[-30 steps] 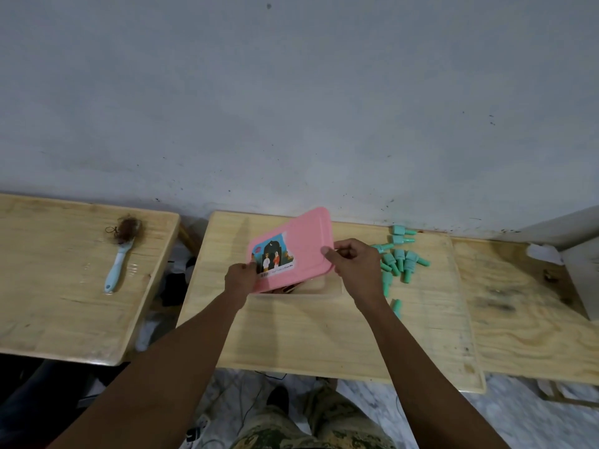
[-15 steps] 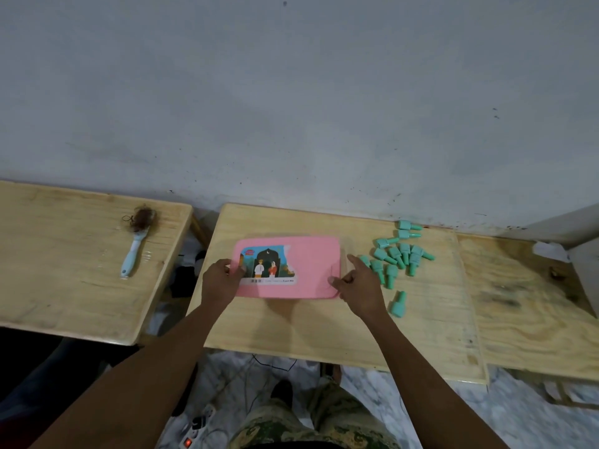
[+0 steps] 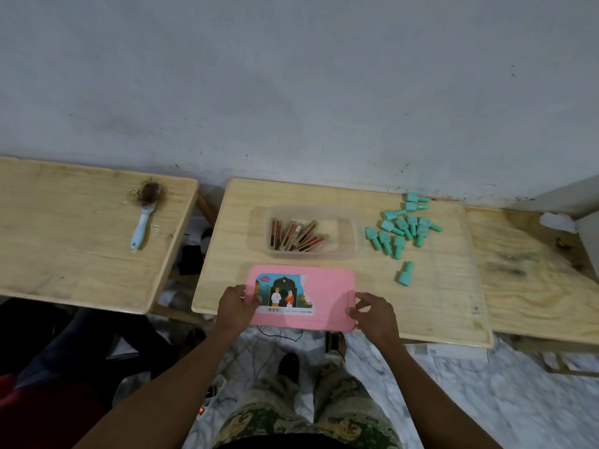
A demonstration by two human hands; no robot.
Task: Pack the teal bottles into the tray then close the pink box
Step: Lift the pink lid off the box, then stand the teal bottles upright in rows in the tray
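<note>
The pink lid [image 3: 324,296] is laid flat at the table's [image 3: 437,286] front edge, pinched at its ends by the left hand [image 3: 238,304] and the right hand [image 3: 372,311]. It should be slid in a little, then let go softly. The teal bottles [image 3: 403,230] are heaped near the back right corner, beside the clear tray [image 3: 354,222].

This looks like a plain room in a home used as a makeshift work corner: at 12 o'clock stands a rough grey plastered wall [image 3: 291,76], scuffed and stained along its foot, with low bare-wood tabletops [image 3: 437,303] set side by side against it. At 10 o'clock a hairbrush [image 3: 142,226] tangled with hair lies on the left tabletop [image 3: 64,254]. At 6 o'clock the marble-patterned floor [image 3: 486,400] carries a power strip [image 3: 213,389] and loose cables [image 3: 261,354].
</note>
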